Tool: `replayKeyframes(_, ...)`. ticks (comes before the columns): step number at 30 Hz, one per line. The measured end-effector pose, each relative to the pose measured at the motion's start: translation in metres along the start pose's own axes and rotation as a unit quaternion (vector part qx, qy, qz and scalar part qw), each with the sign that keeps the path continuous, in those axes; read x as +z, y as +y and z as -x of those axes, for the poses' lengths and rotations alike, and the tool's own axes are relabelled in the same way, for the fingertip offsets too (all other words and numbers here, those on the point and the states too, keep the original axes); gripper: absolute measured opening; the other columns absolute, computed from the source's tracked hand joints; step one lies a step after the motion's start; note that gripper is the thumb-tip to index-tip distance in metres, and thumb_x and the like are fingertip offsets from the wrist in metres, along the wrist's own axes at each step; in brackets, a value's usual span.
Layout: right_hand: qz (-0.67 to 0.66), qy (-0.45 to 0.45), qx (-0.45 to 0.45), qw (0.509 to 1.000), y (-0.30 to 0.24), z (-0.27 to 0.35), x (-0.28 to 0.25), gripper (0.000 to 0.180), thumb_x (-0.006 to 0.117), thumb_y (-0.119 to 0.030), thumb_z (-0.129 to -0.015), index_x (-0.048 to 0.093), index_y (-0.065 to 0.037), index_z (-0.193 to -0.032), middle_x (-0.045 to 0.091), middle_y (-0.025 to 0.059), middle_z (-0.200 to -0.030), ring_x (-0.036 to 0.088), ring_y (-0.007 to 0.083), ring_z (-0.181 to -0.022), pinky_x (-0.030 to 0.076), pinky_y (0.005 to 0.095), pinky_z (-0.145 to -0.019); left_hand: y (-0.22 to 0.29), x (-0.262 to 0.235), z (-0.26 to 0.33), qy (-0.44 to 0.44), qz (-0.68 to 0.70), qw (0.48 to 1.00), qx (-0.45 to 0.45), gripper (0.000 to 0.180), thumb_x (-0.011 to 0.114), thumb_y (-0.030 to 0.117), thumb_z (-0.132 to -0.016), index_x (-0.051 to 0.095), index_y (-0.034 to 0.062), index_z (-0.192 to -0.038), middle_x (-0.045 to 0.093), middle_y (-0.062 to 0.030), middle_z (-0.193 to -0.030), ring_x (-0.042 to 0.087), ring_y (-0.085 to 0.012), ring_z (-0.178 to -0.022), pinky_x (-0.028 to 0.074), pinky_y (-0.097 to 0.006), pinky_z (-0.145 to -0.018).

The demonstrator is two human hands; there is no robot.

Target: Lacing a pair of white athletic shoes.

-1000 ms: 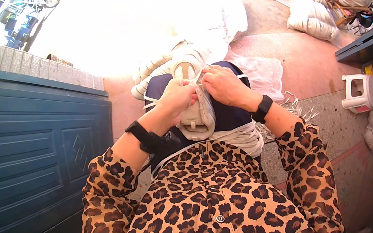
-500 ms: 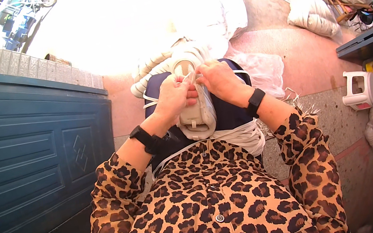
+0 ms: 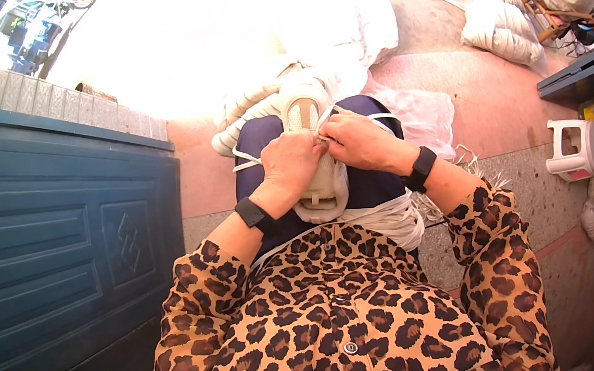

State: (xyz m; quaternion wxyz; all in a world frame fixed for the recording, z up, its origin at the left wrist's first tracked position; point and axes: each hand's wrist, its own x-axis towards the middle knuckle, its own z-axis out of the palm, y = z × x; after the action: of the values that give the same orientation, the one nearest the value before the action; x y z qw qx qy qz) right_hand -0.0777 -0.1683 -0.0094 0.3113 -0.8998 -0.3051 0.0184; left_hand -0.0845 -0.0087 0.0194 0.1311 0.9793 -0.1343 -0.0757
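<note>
1. Our left hand (image 3: 294, 161) and right hand (image 3: 360, 140) each have a closed grip, pinching white lace (image 3: 325, 118).
2. The beige shoe (image 3: 324, 179) rests on our lap (image 3: 376, 186), mesh toe (image 3: 302, 112) far, heel (image 3: 323, 212) near.

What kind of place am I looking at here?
Probably an informal workspace just inside a building's entrance: a blue panelled door stands at left, a pale shoe is being handled, and whitish bundles lie on the floor.

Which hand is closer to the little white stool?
The right hand. It is at the shoe, with the white stool away to its right. The left hand is on the shoe's left side, farther from the stool.
</note>
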Motion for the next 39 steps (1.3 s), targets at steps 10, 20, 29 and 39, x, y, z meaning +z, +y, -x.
replayKeyframes(10,-0.001,0.106,-0.016,0.994,-0.021,0.013,-0.002,0.015,0.059,-0.013,-0.076,0.058,-0.003,-0.088,0.057,0.0128,-0.090,0.053,0.0292,-0.090,0.043,0.0366,-0.079,-0.008,-0.005,0.020,0.014,0.001,0.991,0.134,0.016,0.054,0.018,-0.082,0.057,0.0025,-0.078,0.060,-0.0167,-0.067,0.062,-0.0298,-0.061,0.047,-0.039,-0.055)
replayKeyframes(20,-0.036,0.009,-0.078,0.996,-0.092,0.010,0.016,0.010,0.060,-0.017,-0.076,0.054,-0.008,-0.076,0.056,0.0070,-0.068,0.058,0.0219,-0.071,0.043,0.0355,-0.071,-0.071,-0.050,0.055,-0.094,0.396,0.913,-0.044,0.029,0.045,0.011,-0.091,0.043,-0.0011,-0.117,0.053,-0.0021,-0.066,0.048,-0.0094,-0.055,0.042,-0.023,-0.053)
replayKeyframes(29,0.057,0.038,0.071,0.995,-0.031,-0.038,0.008,0.021,0.058,-0.024,-0.082,0.055,-0.003,-0.080,0.060,0.0145,-0.081,0.057,0.0300,-0.083,0.038,0.0400,-0.073,-0.072,-0.016,0.033,-0.136,0.540,0.818,-0.142,0.016,0.052,0.017,-0.090,0.058,0.0014,-0.090,0.058,-0.0008,-0.068,0.049,-0.0041,-0.053,0.037,-0.017,-0.047)
replayKeyframes(39,-0.055,0.092,0.155,0.982,-0.031,-0.036,0.013,0.023,0.058,-0.022,-0.082,0.054,0.000,-0.075,0.059,0.0193,-0.072,0.057,0.0386,-0.070,0.041,0.0461,-0.065,-0.067,-0.013,-0.004,0.014,0.121,0.990,0.068,0.020,0.051,0.021,-0.085,0.062,0.0036,-0.086,0.061,-0.0166,-0.074,0.061,-0.0327,-0.072,0.046,-0.040,-0.062)
